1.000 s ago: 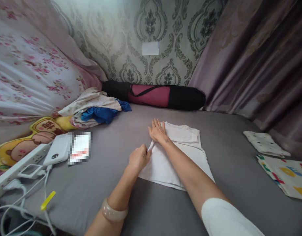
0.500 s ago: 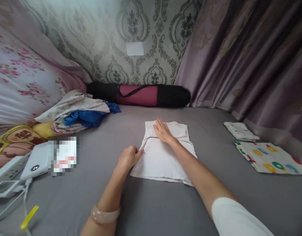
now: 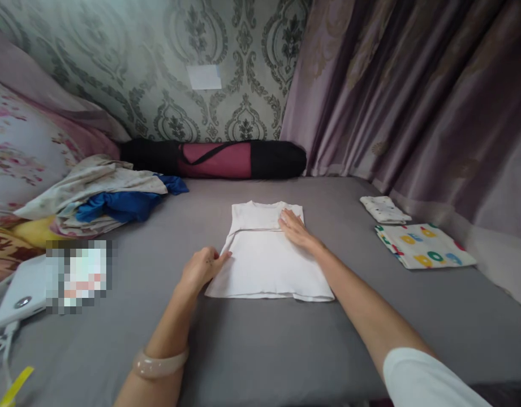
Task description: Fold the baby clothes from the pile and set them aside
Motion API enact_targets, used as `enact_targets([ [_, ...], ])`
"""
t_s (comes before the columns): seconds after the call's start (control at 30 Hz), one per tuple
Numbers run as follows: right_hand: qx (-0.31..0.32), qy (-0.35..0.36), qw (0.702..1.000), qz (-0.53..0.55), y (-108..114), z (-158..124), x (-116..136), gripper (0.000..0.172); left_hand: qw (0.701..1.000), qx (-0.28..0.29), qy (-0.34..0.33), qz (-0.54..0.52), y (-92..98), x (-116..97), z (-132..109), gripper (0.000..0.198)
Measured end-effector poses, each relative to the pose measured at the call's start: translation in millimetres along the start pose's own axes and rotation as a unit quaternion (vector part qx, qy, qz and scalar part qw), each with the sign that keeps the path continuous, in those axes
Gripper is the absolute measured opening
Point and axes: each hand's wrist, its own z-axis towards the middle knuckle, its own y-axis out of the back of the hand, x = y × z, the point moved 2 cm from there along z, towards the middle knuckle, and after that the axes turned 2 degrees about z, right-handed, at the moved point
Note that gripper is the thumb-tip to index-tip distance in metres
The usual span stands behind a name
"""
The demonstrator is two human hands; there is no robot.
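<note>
A small white shirt [image 3: 260, 263] lies spread on the grey bed sheet, its neckline at the far end and a fold running across its upper part. My right hand [image 3: 294, 227] rests flat on the shirt's upper right side, fingers stretched out. At the left edge of the shirt is my left hand [image 3: 203, 267], its thumb apart and touching the fabric near the side seam. The other fingers of that hand are partly hidden, and no cloth shows gripped in it.
Two folded cloths, a speckled one [image 3: 385, 209] and a colourful printed one [image 3: 427, 247], lie on the right. A black and maroon long bag [image 3: 215, 160] lies along the wall. Crumpled clothes [image 3: 120, 204] and a white power bank [image 3: 26, 288] are on the left.
My right hand has slid from the shirt's upper left to its upper right, and the upper part lies flatter. My left hand stays by the left edge. The view has shifted slightly.
</note>
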Motion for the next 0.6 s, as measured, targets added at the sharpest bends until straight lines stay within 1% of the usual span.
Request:
enact_targets([
  [0.07,-0.035,-0.017,0.998,0.05,13.1,-13.8,-10.6,0.052,1.0,0.022,-0.004,-0.016,-1.7,2.9,1.4,0.055],
  [0.13,-0.066,-0.047,0.995,0.06,24.4,-35.5,-26.0,0.046,0.999,0.037,-0.019,-0.018,-2.8,4.5,1.9,0.053],
  [0.2,-0.064,-0.09,0.993,0.05,31.3,-62.2,-42.8,0.043,0.999,0.041,-0.031,0.0,-2.4,4.0,1.1,0.048],
  [0.3,-0.035,-0.11,0.992,0.041,34.3,-102.3,-59.2,0.041,0.997,0.039,-0.051,0.04,-0.1,-0.6,-2.1,0.042],
  [0.37,-0.008,-0.103,0.994,0.042,32.6,-124.3,-61.5,0.042,0.995,0.039,-0.062,0.063,1.3,-3.9,-5.7,0.039],
  [0.43,0.019,-0.092,0.994,0.052,29.4,-141.0,-58.6,0.043,0.994,0.038,-0.067,0.079,1.6,-5.2,-11.4,0.036],
  [0.5,0.038,-0.088,0.993,0.065,26.3,-153.2,-53.5,0.045,0.993,0.038,-0.078,0.084,0.8,-3.5,-19.3,0.034],
  [0.6,0.054,-0.095,0.991,0.082,23.6,-165.7,-46.5,0.045,0.991,0.024,-0.116,0.064,-1.0,2.8,-33.5,0.031],
])
